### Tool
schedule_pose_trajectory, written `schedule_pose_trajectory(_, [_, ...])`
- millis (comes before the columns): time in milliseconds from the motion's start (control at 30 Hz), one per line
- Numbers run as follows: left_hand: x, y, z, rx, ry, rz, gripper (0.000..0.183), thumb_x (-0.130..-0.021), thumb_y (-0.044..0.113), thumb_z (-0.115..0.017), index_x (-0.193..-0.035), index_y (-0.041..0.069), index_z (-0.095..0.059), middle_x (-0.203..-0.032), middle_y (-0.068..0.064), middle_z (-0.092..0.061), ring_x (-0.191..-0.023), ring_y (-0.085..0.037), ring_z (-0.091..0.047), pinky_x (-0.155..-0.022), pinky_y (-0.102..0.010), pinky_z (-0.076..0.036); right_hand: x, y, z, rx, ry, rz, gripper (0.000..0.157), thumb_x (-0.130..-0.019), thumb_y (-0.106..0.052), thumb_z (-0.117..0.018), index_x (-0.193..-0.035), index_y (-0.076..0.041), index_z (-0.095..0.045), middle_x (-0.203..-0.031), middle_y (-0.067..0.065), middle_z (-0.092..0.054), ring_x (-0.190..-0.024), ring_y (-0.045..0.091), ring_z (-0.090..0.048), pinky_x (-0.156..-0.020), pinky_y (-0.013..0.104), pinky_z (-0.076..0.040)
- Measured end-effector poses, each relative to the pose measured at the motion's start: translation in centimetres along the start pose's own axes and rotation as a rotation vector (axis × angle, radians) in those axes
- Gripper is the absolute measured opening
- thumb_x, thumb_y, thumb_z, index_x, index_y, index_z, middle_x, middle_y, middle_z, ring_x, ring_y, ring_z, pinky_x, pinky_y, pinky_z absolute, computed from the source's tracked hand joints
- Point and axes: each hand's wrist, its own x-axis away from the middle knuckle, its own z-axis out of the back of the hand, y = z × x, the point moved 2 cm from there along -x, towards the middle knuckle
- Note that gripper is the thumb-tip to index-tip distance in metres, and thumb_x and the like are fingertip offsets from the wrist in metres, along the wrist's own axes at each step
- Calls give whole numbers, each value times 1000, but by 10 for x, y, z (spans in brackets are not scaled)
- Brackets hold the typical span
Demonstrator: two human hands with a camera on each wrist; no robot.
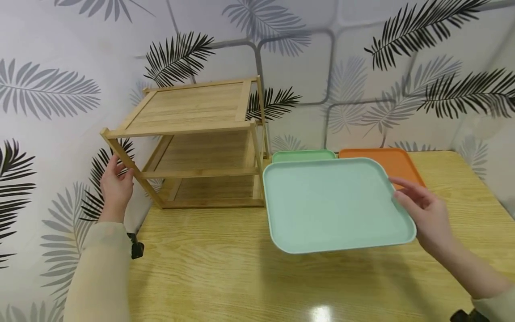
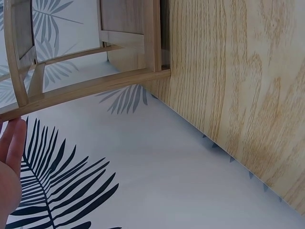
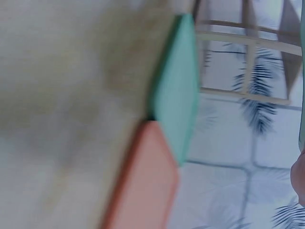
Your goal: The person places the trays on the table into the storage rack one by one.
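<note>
A pale mint tray (image 1: 334, 205) is gripped at its 3 o'clock edge by the right hand (image 1: 426, 214) and held above the wooden surface (image 1: 225, 277). At 9 o'clock, the wooden rack (image 1: 201, 143) is touched by the left hand (image 1: 116, 188), fingers straight.

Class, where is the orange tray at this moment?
In the head view the orange tray lies flat at the table's far right, beside the green tray, behind the pale tray.

left hand (image 2: 10, 171) open | beside wooden rack (image 2: 86, 88) | table (image 2: 238, 86)
</note>
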Motion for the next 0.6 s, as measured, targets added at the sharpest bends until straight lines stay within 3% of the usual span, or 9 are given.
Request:
schedule_pose_trajectory(100, [-1,-1,0,0,-4,12,54,-97,3,-53,-147,20,-41,-133,-16,-57,-112,-35,-60,-60,-5,-44,-15,-18,-12,-143,-19,-7,30,-96,5,-55,-119,-7,-69,-93,2,-70,-72,11,-67,-54,24,-57])
schedule_pose_trajectory(200, [-1,-2,-1,2,-5,18,54,-97,3,-53,-147,21,-41,-133,-16,-57,-112,-34,-60,-60,-5,-44,-30,-36,-24,-218,-20,19,29,-96,5,-54,-118,-5,-70,-96,4,-71,-74,14,-69,-56,25,-58])
schedule_pose_trajectory(400, [0,0,0,-2,-6,24,54,-98,4,-53,-148,21,-40,-133,-15,-57,-113,-34,-60,-62,-6,-45,-57,-65,-53,-240,-22,41,25,-95,0,-59,-117,-4,-70,-100,7,-68,-76,15,-68,-59,25,-58])
schedule_pose_trajectory(600, [1,2,1,-9,-7,16,55,-98,3,-52,-148,20,-40,-133,-16,-57,-113,-34,-60,-61,-5,-44,-82,-78,-87,-288,-32,61,22,-93,-2,-63,-113,-4,-72,-96,8,-69,-75,16,-67,-61,23,-58])
